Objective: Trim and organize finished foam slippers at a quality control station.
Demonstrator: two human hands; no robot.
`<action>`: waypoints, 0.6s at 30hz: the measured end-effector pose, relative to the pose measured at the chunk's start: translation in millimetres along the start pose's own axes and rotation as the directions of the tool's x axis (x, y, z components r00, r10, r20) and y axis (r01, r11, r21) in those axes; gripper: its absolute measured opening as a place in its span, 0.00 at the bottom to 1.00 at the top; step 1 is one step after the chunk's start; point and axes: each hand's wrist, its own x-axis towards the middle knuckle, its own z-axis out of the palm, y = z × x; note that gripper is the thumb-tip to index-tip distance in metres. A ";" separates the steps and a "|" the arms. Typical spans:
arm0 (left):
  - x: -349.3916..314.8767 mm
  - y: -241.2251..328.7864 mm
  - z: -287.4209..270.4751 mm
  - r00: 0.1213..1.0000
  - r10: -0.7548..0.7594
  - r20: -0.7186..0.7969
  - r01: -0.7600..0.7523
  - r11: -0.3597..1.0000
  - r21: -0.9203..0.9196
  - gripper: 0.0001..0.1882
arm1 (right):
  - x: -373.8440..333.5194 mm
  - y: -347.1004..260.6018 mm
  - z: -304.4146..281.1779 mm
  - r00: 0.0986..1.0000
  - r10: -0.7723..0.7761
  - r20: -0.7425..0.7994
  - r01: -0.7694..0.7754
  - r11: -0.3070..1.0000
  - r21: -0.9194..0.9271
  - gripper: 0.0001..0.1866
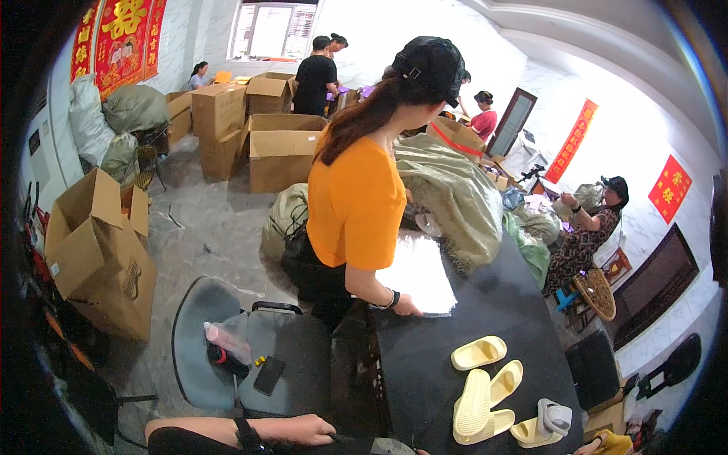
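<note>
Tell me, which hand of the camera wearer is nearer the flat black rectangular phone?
Left. The left hand is below and right of the phone in view; the right hand isn't clearly visible.

Toward seven o'clock, a broad black strap (247,434) circled the wrist of the left hand (309,430); plain black cloth (178,441) showed below the bare forearm (208,429).

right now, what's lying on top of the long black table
Pale yellow slippers, grey slippers, a stack of flat white sheets and a large olive sack are visible. Whatever lies beneath the sack is covered.
</note>
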 end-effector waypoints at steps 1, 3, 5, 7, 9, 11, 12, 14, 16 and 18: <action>1.1 -2.3 1.6 0.999 -0.031 0.031 0.030 0.999 0.040 0.14 | 21.1 21.0 -65.9 1.000 -0.001 -0.004 0.001 1.000 0.010 0.21; 3.8 -7.4 6.6 0.999 -0.011 0.030 0.008 0.995 0.104 0.13 | 40.9 44.7 -120.0 0.829 0.010 0.559 -0.460 0.580 0.672 0.21; 2.7 -8.1 12.6 1.000 0.008 0.026 -0.012 0.987 0.159 0.14 | 39.8 51.5 -92.7 0.748 -0.027 0.663 -0.537 0.562 0.629 0.21; 10.0 -2.6 12.1 0.985 0.172 0.029 -0.174 0.958 0.229 0.18 | 39.2 55.6 -91.5 0.651 -0.032 0.759 -0.629 0.537 0.562 0.21; 14.0 -15.2 18.3 0.973 0.229 0.036 -0.230 0.929 0.289 0.19 | 39.1 55.8 -95.8 0.693 -0.004 0.721 -0.595 0.563 0.574 0.21; 17.9 -28.6 20.9 0.957 0.287 0.033 -0.280 0.893 0.352 0.21 | 42.0 53.9 -103.8 0.738 0.014 0.674 -0.548 0.594 0.588 0.21; 21.5 -29.4 20.0 0.943 0.329 0.051 -0.322 0.866 0.383 0.21 | 44.0 52.5 -112.4 0.756 0.020 0.654 -0.527 0.612 0.590 0.21; 23.8 -31.3 22.3 0.935 0.351 0.052 -0.340 0.844 0.415 0.21 | 50.2 43.4 -139.1 0.790 0.005 0.613 -0.471 0.644 0.602 0.21; 40.2 -22.8 22.4 0.925 0.373 0.074 -0.368 0.833 0.413 0.21 | 19.5 50.3 -72.1 0.800 0.037 0.599 -0.471 0.657 0.588 0.21; 55.9 -0.1 14.6 0.932 0.323 0.166 -0.362 0.856 0.369 0.20 | -15.3 33.8 -16.9 0.922 0.053 0.384 -0.221 0.886 0.408 0.22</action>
